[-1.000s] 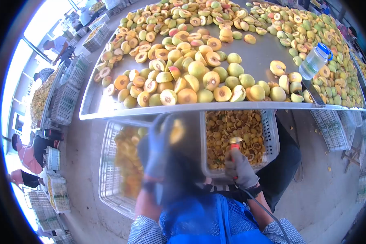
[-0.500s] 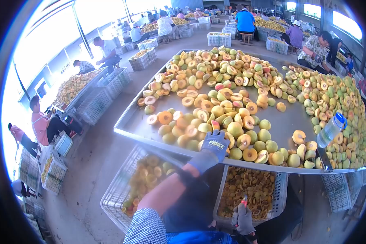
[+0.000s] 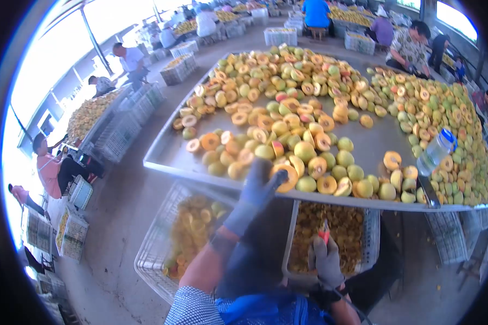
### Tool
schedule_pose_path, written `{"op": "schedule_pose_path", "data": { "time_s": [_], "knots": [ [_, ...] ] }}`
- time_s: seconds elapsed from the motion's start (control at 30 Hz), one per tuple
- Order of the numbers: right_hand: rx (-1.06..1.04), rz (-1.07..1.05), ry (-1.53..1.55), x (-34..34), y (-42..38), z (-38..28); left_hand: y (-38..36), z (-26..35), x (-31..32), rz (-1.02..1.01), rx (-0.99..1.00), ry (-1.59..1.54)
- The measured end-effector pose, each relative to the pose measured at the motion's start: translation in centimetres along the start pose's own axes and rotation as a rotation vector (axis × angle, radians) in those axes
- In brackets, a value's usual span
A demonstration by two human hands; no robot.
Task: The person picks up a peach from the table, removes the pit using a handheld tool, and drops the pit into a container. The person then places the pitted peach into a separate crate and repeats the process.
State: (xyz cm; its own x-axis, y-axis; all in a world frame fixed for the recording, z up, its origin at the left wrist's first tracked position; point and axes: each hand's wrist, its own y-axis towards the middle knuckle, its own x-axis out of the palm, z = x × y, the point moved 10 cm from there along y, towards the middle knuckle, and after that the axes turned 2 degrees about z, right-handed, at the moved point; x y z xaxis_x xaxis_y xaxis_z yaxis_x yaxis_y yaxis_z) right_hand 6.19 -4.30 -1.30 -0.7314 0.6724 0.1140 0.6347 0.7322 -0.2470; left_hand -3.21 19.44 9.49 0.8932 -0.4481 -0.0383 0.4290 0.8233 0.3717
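My left hand (image 3: 257, 187), in a grey glove, is at the front edge of the metal table (image 3: 200, 172). Its fingers are spread and slightly blurred, with one fingertip against the orange cut face of a peach half (image 3: 288, 179). Whole-looking and halved peaches (image 3: 309, 151) lie in heaps beyond it. Lower down, my right hand (image 3: 326, 262), also gloved, is closed around a small red-handled tool (image 3: 323, 234) with a thin metal tip pointing up. That hand is over a crate (image 3: 370, 238) of brownish fruit pieces.
Another white crate (image 3: 152, 254) with peach pieces stands below the table at left. A water bottle (image 3: 435, 154) and a dark flat blade-like piece (image 3: 429, 192) lie at the table's right. A co-worker (image 3: 409, 49) works across the table; other people sit beside crates farther off.
My left hand has shifted left off the fruit, uncovering the peach half beside it. My right hand with the red-handled tool has risen slightly in view. The whole view has tilted down a little.
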Motion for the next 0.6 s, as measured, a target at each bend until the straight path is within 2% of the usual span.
{"op": "schedule_pose_path", "data": {
  "time_s": [0.03,0.1,0.13,0.2,0.23,0.27,0.3,0.33,0.4,0.53,0.6],
  "knots": [
    [-0.076,-0.022,-0.106,0.7,-0.1,-1.8,-1.7,-0.9,0.2,0.005,-0.139,-0.038],
    [-0.172,-0.087,-0.065,1.8,0.3,-2.6,-4.5,-0.9,2.3,-0.012,-0.241,-0.207],
    [-0.143,-0.055,-0.073,1.6,0.2,-2.7,-5.7,-1.4,3.2,-0.016,-0.282,-0.290],
    [-0.513,-0.111,-0.440,3.5,-1.5,-6.4,-7.9,-2.7,4.9,-0.080,-0.343,-0.346],
    [-0.502,-0.100,-0.449,3.5,-1.3,-6.1,-8.5,-3.0,5.8,-0.120,-0.359,-0.394],
    [-0.392,-0.043,-0.448,2.9,-0.6,-4.8,-9.1,-3.3,6.3,-0.124,-0.370,-0.401],
    [-0.280,0.012,-0.443,2.3,-0.3,-3.7,-10.1,-4.2,6.7,-0.091,-0.463,-0.504],
    [-0.269,0.015,-0.445,2.5,-0.4,-3.7,-11.1,-5.1,7.1,-0.057,-0.556,-0.605],
    [-0.201,0.071,-0.517,2.0,-0.6,-3.9,-11.1,-4.8,7.3,-0.076,-0.510,-0.575],
    [-0.160,0.067,-0.502,1.4,-0.3,-1.5,-11.0,-4.6,7.6,-0.084,-0.494,-0.569],
    [-0.229,0.081,-0.562,1.8,-0.8,-2.3,-11.1,-5.3,7.7,-0.071,-0.517,-0.526]
  ]
}}
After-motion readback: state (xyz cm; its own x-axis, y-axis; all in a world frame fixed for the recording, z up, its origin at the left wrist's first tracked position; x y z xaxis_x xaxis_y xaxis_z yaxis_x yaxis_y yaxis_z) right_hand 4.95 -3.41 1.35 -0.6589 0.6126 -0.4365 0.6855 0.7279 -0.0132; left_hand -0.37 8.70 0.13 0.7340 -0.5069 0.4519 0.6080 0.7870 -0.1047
